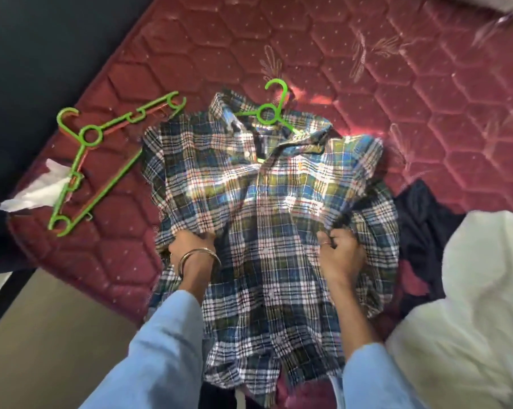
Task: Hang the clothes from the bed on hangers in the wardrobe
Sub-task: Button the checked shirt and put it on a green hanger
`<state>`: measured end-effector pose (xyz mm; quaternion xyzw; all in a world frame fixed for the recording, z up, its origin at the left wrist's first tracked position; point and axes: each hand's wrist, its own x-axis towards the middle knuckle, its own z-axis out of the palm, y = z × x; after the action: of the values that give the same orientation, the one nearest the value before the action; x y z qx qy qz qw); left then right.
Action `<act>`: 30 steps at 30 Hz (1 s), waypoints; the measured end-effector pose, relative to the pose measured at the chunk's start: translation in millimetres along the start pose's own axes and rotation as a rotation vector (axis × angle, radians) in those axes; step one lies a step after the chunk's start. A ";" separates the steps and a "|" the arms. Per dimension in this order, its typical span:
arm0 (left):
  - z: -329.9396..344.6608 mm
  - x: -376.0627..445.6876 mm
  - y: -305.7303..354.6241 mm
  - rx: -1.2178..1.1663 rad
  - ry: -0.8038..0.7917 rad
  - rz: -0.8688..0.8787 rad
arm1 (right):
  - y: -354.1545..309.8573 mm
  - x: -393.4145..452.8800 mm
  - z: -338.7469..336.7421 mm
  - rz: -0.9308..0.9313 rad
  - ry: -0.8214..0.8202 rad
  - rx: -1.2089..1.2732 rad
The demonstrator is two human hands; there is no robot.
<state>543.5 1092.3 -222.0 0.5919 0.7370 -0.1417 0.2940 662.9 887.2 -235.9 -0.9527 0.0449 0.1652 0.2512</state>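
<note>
**A:** What does the head view show?

**B:** A plaid button-up shirt [267,202] lies spread face up on a maroon quilted mattress [397,84]. A green plastic hanger [274,112] is already inside it; its hook and neck poke out at the collar. The left hand [190,246], wearing a metal bangle [197,261], has its fingers curled into the fabric at the shirt's left side. The right hand [341,252] pinches a fold of cloth on the right side.

**A:** So which step is this?

**B:** It looks like settling the shirt on its hanger before lifting. Next, I judge, one hand needs to reach for the hook and raise the shirt toward the wardrobe, which is out of view.

**A:** Anything else on the bed?

**B:** Spare hangers [87,160], green over orange, lie stacked to the left. A dark garment [423,225] and a white one [470,305] wait at the right.
</note>
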 end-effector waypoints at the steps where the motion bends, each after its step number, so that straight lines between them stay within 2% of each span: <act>1: -3.3 -0.3 -0.8 0.007 0.017 0.027 | -1.9 -0.9 -5.2 -0.036 0.005 0.044; 3: -10.9 0.2 -3.0 -0.010 0.126 0.138 | -4.5 -4.0 -18.9 -0.155 0.083 0.165; 5: -19.4 -5.3 -4.7 -0.199 0.247 0.290 | -6.0 -7.9 -34.5 -0.209 0.181 0.282; 8: -34.5 -20.9 -13.4 -0.527 0.305 0.408 | -14.5 -26.4 -46.2 0.021 0.105 0.599; 10: -41.4 -22.8 -23.7 -0.572 0.278 0.451 | -16.3 -39.0 -55.0 0.182 -0.023 0.730; 12: -46.5 -14.1 -40.8 -0.408 0.200 0.465 | -7.1 -43.5 -64.0 0.216 -0.252 0.560; 15: -52.6 2.6 -70.7 0.241 0.017 0.368 | 19.8 -43.5 -63.5 0.237 -0.700 -0.193; 17: -48.7 3.7 -85.8 0.503 0.002 0.273 | 28.8 -51.0 -58.1 0.228 -0.823 -0.532; 19: -38.4 -3.2 -89.3 0.597 0.121 0.270 | 24.7 -58.8 -55.1 0.171 -0.708 -0.672; 21: -25.9 -8.5 -82.5 0.557 0.239 0.420 | 6.1 -57.6 -57.6 0.112 -0.452 -0.632; 24: -16.1 -10.0 -59.1 0.391 0.312 0.692 | -33.4 -44.7 -53.6 -0.210 -0.095 -0.275; 26: -16.7 -7.4 -36.5 0.352 0.383 0.802 | -60.2 -29.2 -43.9 -0.376 -0.022 -0.022; 28: -16.6 -5.7 -10.1 0.294 0.188 0.789 | -90.0 3.1 -25.8 -0.422 -0.070 0.126; 30: -9.3 -1.9 8.3 0.242 -0.052 0.619 | -112.9 45.1 2.8 -0.422 -0.154 0.234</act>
<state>549.2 1098.1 -212.4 0.8145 0.4922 -0.1472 0.2694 723.5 986.6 -201.1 -0.8900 -0.1554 0.1749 0.3914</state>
